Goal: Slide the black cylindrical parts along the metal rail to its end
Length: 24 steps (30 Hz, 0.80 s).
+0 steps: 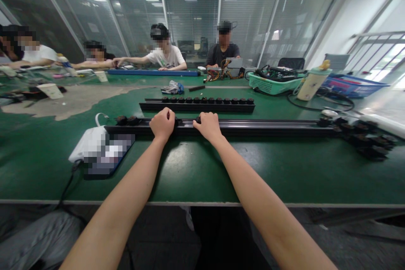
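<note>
A long black rail (268,126) lies across the green table (202,168) in front of me. Both my hands rest on it near its middle. My left hand (163,123) is curled, fingers pressed onto the rail, with a small black part half hidden under them. My right hand (207,125) is also curled on the rail, and a dark piece shows at its fingertips. Two black round parts (126,120) sit in the rail's left end. A second black rail (198,104) filled with several round parts lies just behind.
A pile of loose black parts (367,139) lies at the right. A white device with a cable (98,147) sits at the left. Farther back stand a green basket (272,83), a bottle (311,82) and a blue tray (351,84). Several people sit across the table.
</note>
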Available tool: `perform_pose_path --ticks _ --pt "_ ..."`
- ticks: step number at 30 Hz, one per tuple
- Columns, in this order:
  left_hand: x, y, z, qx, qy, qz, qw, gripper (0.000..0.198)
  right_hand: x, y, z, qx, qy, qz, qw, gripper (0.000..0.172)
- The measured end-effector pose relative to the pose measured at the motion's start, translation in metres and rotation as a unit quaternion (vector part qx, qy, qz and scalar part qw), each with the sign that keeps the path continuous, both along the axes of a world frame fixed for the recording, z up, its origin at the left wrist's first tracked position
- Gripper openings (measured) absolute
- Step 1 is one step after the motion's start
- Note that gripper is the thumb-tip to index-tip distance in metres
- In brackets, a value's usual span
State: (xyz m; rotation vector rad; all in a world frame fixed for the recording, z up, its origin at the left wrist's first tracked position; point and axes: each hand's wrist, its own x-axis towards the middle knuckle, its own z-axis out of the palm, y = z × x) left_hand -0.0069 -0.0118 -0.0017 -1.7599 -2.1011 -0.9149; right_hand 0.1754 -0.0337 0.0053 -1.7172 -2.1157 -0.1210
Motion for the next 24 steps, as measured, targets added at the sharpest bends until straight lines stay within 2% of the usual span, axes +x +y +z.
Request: perform_pose_path --ticks 5,24 --pt "0.0003 0.0001 -0.0001 -0.003 0.002 0.001 1.0 0.034 0.0004 -0.0014 0.0001 0.023 -0.013 0.008 1.0 0.034" --pt "-0.0011 0.0014 -0.0022 0.002 0.007 -0.004 1.0 0.034 0.0045 0.0002 -0.0019 0.019 0.011 -0.017 1.0 0.032"
